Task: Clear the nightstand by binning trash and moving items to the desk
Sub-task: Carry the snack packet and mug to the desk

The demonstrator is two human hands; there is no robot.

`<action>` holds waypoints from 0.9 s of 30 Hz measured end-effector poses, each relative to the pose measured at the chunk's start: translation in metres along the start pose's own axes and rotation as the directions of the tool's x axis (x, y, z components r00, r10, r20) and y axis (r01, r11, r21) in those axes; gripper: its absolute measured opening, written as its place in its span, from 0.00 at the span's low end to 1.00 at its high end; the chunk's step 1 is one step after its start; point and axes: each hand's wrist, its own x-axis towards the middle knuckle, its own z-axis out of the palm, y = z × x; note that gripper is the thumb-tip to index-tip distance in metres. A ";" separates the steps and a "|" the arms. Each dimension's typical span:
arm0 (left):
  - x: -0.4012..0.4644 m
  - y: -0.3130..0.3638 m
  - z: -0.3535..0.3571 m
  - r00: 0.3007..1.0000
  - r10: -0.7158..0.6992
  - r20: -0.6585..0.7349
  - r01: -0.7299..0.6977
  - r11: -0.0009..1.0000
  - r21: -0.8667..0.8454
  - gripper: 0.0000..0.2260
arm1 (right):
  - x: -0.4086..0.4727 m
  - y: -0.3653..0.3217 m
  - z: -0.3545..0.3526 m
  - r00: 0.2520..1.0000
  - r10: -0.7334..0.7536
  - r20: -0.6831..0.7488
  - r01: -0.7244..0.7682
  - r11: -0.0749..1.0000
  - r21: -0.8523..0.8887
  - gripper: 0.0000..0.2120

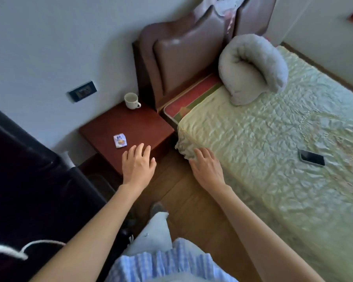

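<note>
A reddish-brown nightstand (135,123) stands between the wall and the bed. A white cup (131,101) stands upright at its back corner. A small white wrapper with a blue and orange print (120,141) lies near its front edge. My left hand (138,163) hovers open over the nightstand's front corner, just right of the wrapper and not touching it. My right hand (207,164) is open, fingers spread, at the corner of the bed cover, holding nothing.
The bed with a pale green quilt (273,139) fills the right side, with a dark phone (311,157) and a rolled grey blanket (253,68) on it. A padded brown headboard (181,62) rises behind. A black object (29,180) stands at left. Wooden floor lies below.
</note>
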 end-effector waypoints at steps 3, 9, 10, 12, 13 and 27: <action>0.035 -0.019 0.002 0.997 -0.071 -0.025 0.071 0.997 0.008 0.19 | 0.054 -0.018 0.003 0.997 -0.070 0.026 0.071 0.997 -0.043 0.22; 0.088 -0.046 0.001 0.969 -0.240 -0.066 0.241 0.971 0.011 0.18 | 0.155 -0.054 0.008 0.975 -0.215 0.062 0.219 0.974 -0.065 0.23; 0.097 -0.049 0.001 0.961 -0.266 -0.080 0.268 0.963 0.009 0.17 | 0.173 -0.059 0.009 0.967 -0.245 0.068 0.250 0.966 -0.071 0.23; 0.115 -0.054 0.004 0.936 -0.339 -0.092 0.341 0.940 -0.001 0.18 | 0.208 -0.068 0.014 0.947 -0.308 0.085 0.315 0.946 -0.080 0.23; 0.125 -0.057 0.007 0.920 -0.380 -0.093 0.382 0.924 0.000 0.18 | 0.227 -0.071 0.017 0.936 -0.340 0.094 0.347 0.935 -0.077 0.22; 0.229 -0.073 0.058 0.582 -0.811 -0.059 0.810 0.584 -0.044 0.20 | 0.421 -0.095 0.067 0.698 -0.664 0.269 0.696 0.717 -0.037 0.19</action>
